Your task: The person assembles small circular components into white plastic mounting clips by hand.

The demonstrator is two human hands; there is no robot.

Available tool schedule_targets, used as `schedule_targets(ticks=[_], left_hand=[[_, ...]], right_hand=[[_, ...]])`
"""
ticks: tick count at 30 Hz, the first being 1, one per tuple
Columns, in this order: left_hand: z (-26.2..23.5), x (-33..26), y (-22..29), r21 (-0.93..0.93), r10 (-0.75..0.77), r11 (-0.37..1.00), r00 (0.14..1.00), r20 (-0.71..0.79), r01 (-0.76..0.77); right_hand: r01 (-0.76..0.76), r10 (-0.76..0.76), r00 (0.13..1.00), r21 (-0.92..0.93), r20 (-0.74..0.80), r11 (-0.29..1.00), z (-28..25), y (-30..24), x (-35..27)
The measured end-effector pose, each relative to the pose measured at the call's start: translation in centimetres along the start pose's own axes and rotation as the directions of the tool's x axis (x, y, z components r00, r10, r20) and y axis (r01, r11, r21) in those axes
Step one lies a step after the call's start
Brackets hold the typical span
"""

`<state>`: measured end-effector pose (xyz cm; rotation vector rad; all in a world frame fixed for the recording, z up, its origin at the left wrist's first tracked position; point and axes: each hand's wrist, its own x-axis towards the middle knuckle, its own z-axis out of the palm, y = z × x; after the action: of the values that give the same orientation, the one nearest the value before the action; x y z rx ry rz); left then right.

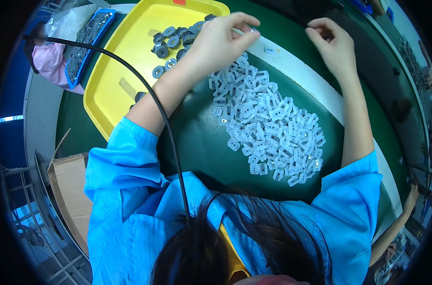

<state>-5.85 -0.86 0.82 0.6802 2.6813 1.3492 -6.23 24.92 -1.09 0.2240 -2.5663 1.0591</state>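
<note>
My left hand (228, 39) hovers over the right edge of the yellow tray (102, 90), thumb and forefinger brought together. A tiny pale glint shows at its fingertips, too small to name. Across the white strip (301, 69), my right hand (333, 43) is raised with its fingers curled into a pinch; whatever they hold, if anything, is hidden. Between my forearms spreads a heap of small translucent white plastic pieces (268, 118) with holes. One white plastic piece (269, 50) lies apart on the strip. Several round dark grey parts (173, 42) sit in the tray, partly behind my left hand.
A blue bin of small dark parts (88, 47) stands left of the tray, beside a pink cloth or bag (50, 64) and clear plastic bag (76, 21). A black cable (152, 90) crosses above my left forearm. Cardboard (71, 190) leans lower left. Another person's arm (396, 228) shows at right.
</note>
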Motion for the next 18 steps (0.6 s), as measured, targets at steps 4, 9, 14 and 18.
schedule_targets(ticks=[4,9,14,18], left_hand=[[-1.6,-0.4,1.0,-0.706,-0.226,0.63,0.947,0.23,0.322],[-0.5,-1.1,-0.4,-0.616,-0.131,0.758,0.975,0.18,0.216],[0.8,-1.4,0.1,-0.058,-0.02,0.998,0.999,-0.032,0.018],[1.7,-1.4,0.7,0.038,0.089,0.996,0.989,-0.121,-0.085]], right_hand=[[0.07,-0.073,0.973,0.019,0.221,0.997,3.2,-5.4,-1.5],[0.465,-0.413,0.858,-0.119,0.306,0.877,3.8,-4.0,-1.7],[0.399,-0.341,0.891,-0.16,0.298,0.903,1.4,-5.1,-2.1],[-0.213,0.048,0.939,0.467,0.341,0.858,1.0,-6.1,-2.1]])
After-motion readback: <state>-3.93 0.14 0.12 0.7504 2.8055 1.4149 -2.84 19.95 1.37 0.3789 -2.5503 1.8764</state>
